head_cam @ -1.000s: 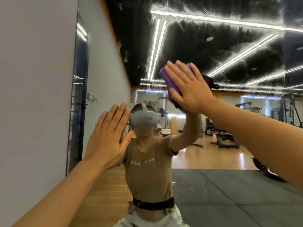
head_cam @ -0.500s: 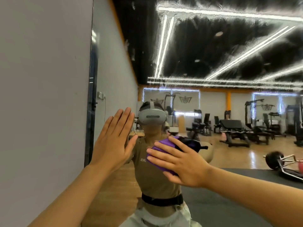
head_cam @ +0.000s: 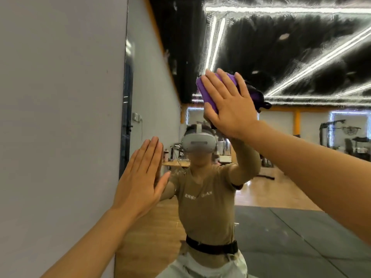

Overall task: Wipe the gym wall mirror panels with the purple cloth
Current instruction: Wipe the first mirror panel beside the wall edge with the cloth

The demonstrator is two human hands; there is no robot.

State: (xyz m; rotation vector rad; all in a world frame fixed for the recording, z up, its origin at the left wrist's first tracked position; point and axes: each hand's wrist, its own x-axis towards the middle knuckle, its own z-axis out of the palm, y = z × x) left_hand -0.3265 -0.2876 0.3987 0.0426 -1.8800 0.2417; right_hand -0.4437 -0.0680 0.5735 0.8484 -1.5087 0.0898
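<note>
In the head view, the right hand [head_cam: 230, 105] has swung back up from chest height half a second ago, pressing the purple cloth [head_cam: 206, 93] flat-fingered high on the mirror panel [head_cam: 301, 177]: another wiping stroke underway. The folded cloth's long axis tilts up-left. The left hand [head_cam: 140, 181] stays braced open against the glass.

The right hand [head_cam: 226, 105] is covering most of the purple cloth [head_cam: 206, 91], leaving only edges showing above its fingers and beyond its thumb side. Both forearms are running out of the picture at the bottom and right edges. Below the left hand [head_cam: 140, 181], the reflected person's legs are getting cut off; the reflected shirt lettering is reading too blurred.
</note>
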